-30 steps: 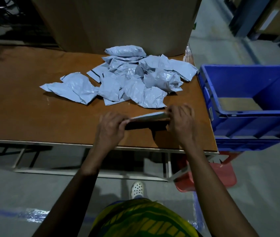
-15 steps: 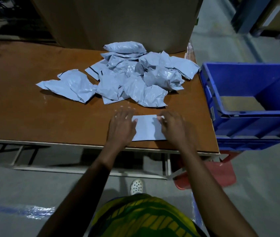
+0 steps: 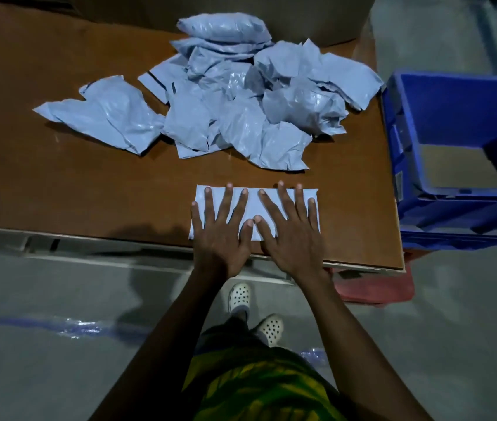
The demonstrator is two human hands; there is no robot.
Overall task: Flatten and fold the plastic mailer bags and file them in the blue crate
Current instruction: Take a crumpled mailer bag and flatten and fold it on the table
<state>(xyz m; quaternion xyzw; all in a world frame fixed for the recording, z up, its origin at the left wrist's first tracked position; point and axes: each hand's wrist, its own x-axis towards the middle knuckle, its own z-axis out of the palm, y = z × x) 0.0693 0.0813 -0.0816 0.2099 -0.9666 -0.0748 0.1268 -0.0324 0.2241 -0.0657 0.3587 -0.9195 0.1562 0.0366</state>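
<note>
The task looks to be at an early stage: one mailer bag lies flat under the fingers as a neat rectangle near the front edge of the table, while a loose heap of crumpled bags sits just beyond the fingertips, none of them flattened or folded yet. The blue crate stands off the table's end, to the right of the fingers, and the part of its inside that shows holds only a tan sheet on the bottom, with no filed bags to be seen. The left hand and right hand lie side by side, palms down on the bag, thumbs almost touching, all fingers straight and spread wide. They grasp nothing and only press the plastic onto the table. By my reading this is the smoothing step, with this bag not yet filed.
</note>
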